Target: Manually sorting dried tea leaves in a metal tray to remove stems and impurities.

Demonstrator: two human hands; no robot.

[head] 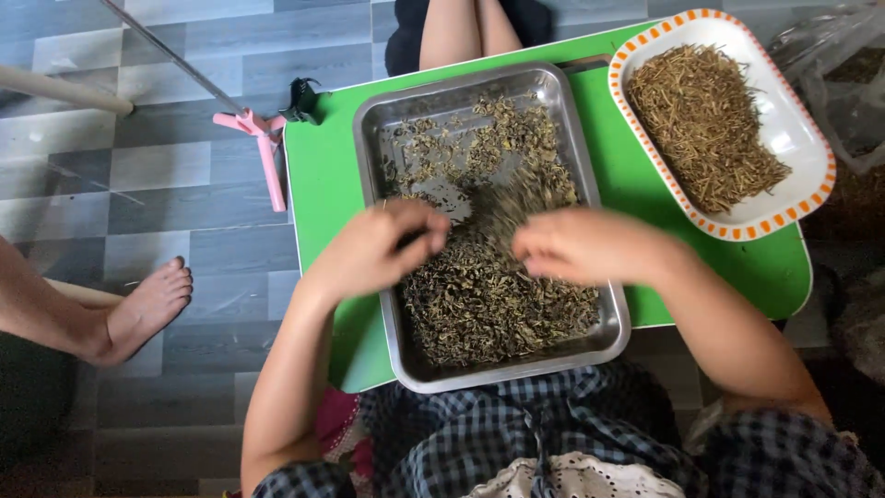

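— What's in front of you, biggest thing first?

— The green table [323, 166], low over my lap. On it sits a steel tray [373, 120], and to the far right, well apart from my hands, an oval dish [793, 138] with an orange-checked rim, full of thin dry stalks [705, 124].

— And in the tray?

— Dried leaves [489, 304], curled and dark, heaped thickest at the near end and thinning toward the far end, where bare metal shows.

— How do they handle, by your guess?

— Very light, brittle, loose. I'd judge they crumble if squeezed, so they want a soft pinch of a few bits, or a sweep with the fingertips, not a fistful. The tray itself looks stiff, and best gripped by its rolled rim.

— Where are your hands?

— Both over the middle of the tray, right above the leaves. My left hand [378, 249] is curled, fingers bent in and touching the heap on its left side; whether it pinches anything, I can't tell. My right hand [585, 244] is blurred, fingers bunched loosely, low over the heap's right side; I can't tell its grip either.

— Anyone else?

— A bare foot [147, 304] on the floor at my left, and someone's legs [461, 32] beyond the table.
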